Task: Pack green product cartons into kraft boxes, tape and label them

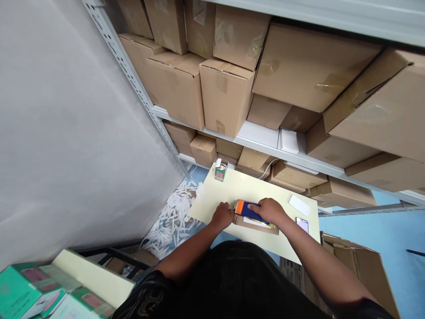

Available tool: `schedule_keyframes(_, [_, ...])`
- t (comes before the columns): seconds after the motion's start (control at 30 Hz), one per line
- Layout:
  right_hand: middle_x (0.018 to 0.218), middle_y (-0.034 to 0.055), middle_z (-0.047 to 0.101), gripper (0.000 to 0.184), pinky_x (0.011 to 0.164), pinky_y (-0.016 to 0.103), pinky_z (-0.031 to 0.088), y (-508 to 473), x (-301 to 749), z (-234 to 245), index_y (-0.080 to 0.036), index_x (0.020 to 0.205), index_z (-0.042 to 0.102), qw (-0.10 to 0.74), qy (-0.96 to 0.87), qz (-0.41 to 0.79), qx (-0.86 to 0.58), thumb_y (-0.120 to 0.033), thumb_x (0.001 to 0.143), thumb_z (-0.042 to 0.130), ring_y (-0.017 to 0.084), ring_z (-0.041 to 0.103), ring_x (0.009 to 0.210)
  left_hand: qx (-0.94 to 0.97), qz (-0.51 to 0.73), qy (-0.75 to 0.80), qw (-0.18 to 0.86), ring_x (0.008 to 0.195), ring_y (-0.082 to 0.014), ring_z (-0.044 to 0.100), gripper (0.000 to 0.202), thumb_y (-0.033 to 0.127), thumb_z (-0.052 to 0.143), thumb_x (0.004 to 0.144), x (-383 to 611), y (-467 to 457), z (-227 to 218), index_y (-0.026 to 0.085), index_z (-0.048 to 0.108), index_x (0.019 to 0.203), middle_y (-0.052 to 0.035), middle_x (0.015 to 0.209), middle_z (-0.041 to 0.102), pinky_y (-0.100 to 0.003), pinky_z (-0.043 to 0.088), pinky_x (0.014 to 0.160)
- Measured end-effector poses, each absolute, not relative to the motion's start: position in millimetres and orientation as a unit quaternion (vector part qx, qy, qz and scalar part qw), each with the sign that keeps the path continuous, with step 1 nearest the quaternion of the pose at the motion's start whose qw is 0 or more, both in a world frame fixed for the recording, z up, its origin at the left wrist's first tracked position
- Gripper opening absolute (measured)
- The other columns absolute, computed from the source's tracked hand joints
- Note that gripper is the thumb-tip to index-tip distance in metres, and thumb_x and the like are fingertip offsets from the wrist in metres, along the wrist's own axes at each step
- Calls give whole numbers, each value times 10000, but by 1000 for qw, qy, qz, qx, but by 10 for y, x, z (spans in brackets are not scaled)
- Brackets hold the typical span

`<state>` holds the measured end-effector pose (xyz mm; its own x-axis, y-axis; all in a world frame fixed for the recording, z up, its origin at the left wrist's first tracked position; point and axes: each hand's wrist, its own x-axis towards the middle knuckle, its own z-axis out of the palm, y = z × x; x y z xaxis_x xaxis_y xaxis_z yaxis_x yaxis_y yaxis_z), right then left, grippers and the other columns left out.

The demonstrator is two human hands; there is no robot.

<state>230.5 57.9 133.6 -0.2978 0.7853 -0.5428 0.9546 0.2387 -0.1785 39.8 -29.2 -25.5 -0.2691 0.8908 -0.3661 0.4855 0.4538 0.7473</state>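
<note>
Two grips: both low over the pale yellow worktop (229, 190), close together.
Left grip (222, 215): fingers curled at the left end of the flat cardboard piece (257, 227) and touching it; I cannot tell whether it pinches the edge.
Right grip (270, 210): closed over the right end of the blue and orange pack (247, 209), fingers on top.
Pack: lies on the cardboard piece, between the two grips.
Phone (302, 224): face up, just right of the right wrist.
White card (299, 204): beyond the phone.
Small green box (220, 170): at the worktop's far corner.
Floor: white paper strips (172, 217) heaped left of the worktop.
Shelves: brown cartons (226, 93).
</note>
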Motion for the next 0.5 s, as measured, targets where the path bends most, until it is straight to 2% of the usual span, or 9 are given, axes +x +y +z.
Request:
schedule_keyframes(0.1, [857,149,773,759,594,307,366,585,2356,1329,-193,835,799,162,763,-250,573,-840,889,407,257,696,782,534,276,709,368,1349,-316,523,496,217,630,850,308,-373,-210,145,568,1337,-181,1397,554,-489,427,1133])
schedule_keyframes(0.2, [818,130,767,755,587,299,357,600,2389,1321,-201,803,788,150,760,-262,575,-843,890,400,239,686,750,672,294,567,376,1541,-306,308,927,245,704,804,202,-451,-217,188,258,1614,-167,1658,308,-480,311,1260])
schedule_keyframes(0.27, [801,122,763,751,584,295,355,611,2397,1311,-204,790,784,148,759,-266,576,-847,886,407,230,679,736,726,272,500,386,1589,-342,181,1211,375,824,730,169,-464,-247,204,72,1664,-165,1725,145,-503,267,1285])
schedule_keyframes(0.33, [796,120,761,751,580,292,353,620,2395,1296,-203,787,782,149,756,-267,580,-850,882,410,224,675,729,752,247,485,372,1595,-385,126,1422,517,897,640,180,-435,-286,186,-31,1665,-194,1734,60,-540,260,1281])
schedule_keyframes(0.4, [793,121,760,756,573,292,348,627,2389,1277,-201,785,780,152,752,-266,584,-854,880,410,223,674,724,767,240,488,340,1591,-408,120,1514,594,913,599,217,-374,-322,165,-80,1658,-226,1728,42,-570,259,1274])
schedule_keyframes(0.5, [798,124,761,764,569,294,346,640,2385,1247,-197,786,778,150,750,-267,587,-855,883,400,223,675,720,785,258,484,289,1586,-416,136,1520,587,915,611,264,-269,-358,153,-107,1651,-247,1720,67,-590,265,1269])
